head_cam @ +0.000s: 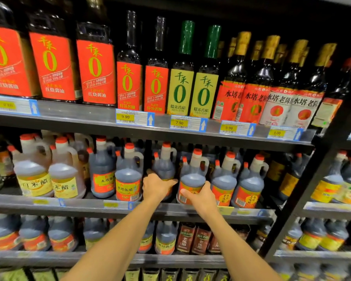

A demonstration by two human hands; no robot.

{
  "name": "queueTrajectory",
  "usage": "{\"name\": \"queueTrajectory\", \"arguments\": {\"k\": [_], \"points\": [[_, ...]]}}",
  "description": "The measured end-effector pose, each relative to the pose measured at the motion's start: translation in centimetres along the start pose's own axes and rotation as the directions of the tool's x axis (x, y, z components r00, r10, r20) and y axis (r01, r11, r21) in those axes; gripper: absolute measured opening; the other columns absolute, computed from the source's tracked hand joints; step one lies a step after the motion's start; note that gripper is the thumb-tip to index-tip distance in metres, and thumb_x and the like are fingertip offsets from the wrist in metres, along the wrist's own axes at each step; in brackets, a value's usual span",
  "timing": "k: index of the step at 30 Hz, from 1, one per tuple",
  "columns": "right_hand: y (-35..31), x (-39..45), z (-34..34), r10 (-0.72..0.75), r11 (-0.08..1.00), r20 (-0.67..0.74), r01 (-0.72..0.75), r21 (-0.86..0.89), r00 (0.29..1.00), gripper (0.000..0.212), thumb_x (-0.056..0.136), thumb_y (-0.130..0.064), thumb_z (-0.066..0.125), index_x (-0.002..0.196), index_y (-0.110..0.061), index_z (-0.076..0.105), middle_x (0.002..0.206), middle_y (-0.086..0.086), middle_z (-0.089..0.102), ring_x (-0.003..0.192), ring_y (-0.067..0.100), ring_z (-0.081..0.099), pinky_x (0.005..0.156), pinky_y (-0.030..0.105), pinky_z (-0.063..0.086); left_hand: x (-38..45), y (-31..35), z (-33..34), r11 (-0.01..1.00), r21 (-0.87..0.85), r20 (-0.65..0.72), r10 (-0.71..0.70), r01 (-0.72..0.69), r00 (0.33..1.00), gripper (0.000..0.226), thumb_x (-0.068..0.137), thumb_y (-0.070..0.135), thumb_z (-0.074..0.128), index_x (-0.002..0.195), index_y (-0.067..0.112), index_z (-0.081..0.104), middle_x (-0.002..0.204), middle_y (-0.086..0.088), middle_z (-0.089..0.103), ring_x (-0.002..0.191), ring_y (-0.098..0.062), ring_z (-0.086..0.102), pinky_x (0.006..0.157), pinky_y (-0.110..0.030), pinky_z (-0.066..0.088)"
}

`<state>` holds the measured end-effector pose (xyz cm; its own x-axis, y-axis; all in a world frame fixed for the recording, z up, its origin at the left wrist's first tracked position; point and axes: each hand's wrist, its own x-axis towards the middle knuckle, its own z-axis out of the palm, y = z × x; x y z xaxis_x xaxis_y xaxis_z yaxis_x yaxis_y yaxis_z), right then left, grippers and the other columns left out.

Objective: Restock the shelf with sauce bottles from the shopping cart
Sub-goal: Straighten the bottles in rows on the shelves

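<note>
Both my arms reach to the middle shelf [170, 208]. My left hand [156, 187] is wrapped around the lower body of a dark vinegar jug [165, 167] with a red cap that stands set back in the row. My right hand [201, 196] grips the front of the neighbouring dark jug [193, 175], covering part of its orange label. Both jugs stand upright on the shelf. No shopping cart is in view.
More dark jugs [225, 179] stand to the right and left [128, 175], pale rice-vinegar jugs [33, 175] further left. The upper shelf holds tall soy and vinegar bottles [180, 78]; the lower shelf [130, 258] holds more jugs. A black upright post [304, 195] stands on the right.
</note>
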<state>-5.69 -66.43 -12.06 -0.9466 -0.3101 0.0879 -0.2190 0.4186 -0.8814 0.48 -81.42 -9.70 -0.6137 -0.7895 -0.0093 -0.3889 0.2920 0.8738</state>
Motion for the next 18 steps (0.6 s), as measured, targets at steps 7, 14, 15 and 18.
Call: {"name": "queueTrajectory", "arguments": {"k": [7, 14, 15, 18], "points": [[0.2, -0.1, -0.1, -0.025, 1.000, 0.001, 0.025, -0.012, 1.000, 0.060, 0.081, -0.039, 0.084, 0.119, -0.016, 0.043, 0.122, 0.005, 0.061, 0.103, 0.022, 0.059, 0.081, 0.032, 0.048, 0.0, 0.0, 0.6, 1.000, 0.014, -0.048, -0.003, 0.004, 0.999, 0.094, 0.072, 0.045, 0.088, 0.139, -0.002, 0.043, 0.133, -0.025, 0.059, 0.122, -0.046, 0.057, 0.095, -0.047, 0.050], [0.2, -0.1, -0.2, -0.023, 1.000, 0.008, 0.023, 0.008, 1.000, 0.062, 0.082, -0.037, 0.083, 0.122, -0.012, 0.044, 0.124, 0.008, 0.062, 0.109, 0.026, 0.061, 0.085, 0.036, 0.051, -0.5, -0.9, -0.5, 0.997, 0.010, -0.023, 0.071, -0.071, 0.997, 0.095, 0.069, 0.050, 0.089, 0.134, -0.003, 0.045, 0.124, -0.024, 0.065, 0.114, -0.044, 0.063, 0.091, -0.047, 0.054], [0.2, -0.1, -0.2, -0.025, 1.000, 0.007, 0.024, 0.011, 1.000, 0.062, 0.082, -0.037, 0.084, 0.123, -0.012, 0.044, 0.124, 0.008, 0.062, 0.109, 0.026, 0.061, 0.085, 0.036, 0.051, -0.6, -1.1, -0.7, 0.996, 0.013, -0.017, 0.084, -0.084, 0.996, 0.096, 0.069, 0.052, 0.088, 0.134, -0.003, 0.044, 0.123, -0.023, 0.066, 0.113, -0.043, 0.064, 0.089, -0.047, 0.055], [0.1, -0.1, -0.3, -0.024, 1.000, 0.020, 0.024, 0.007, 1.000, 0.062, 0.082, -0.037, 0.083, 0.123, -0.012, 0.044, 0.122, 0.006, 0.061, 0.106, 0.023, 0.059, 0.082, 0.034, 0.048, -0.8, -1.5, -1.4, 0.993, 0.021, 0.031, 0.117, -0.118, 0.993, 0.091, 0.073, 0.051, 0.087, 0.133, -0.002, 0.044, 0.121, -0.019, 0.065, 0.110, -0.038, 0.064, 0.077, -0.039, 0.052]]}}
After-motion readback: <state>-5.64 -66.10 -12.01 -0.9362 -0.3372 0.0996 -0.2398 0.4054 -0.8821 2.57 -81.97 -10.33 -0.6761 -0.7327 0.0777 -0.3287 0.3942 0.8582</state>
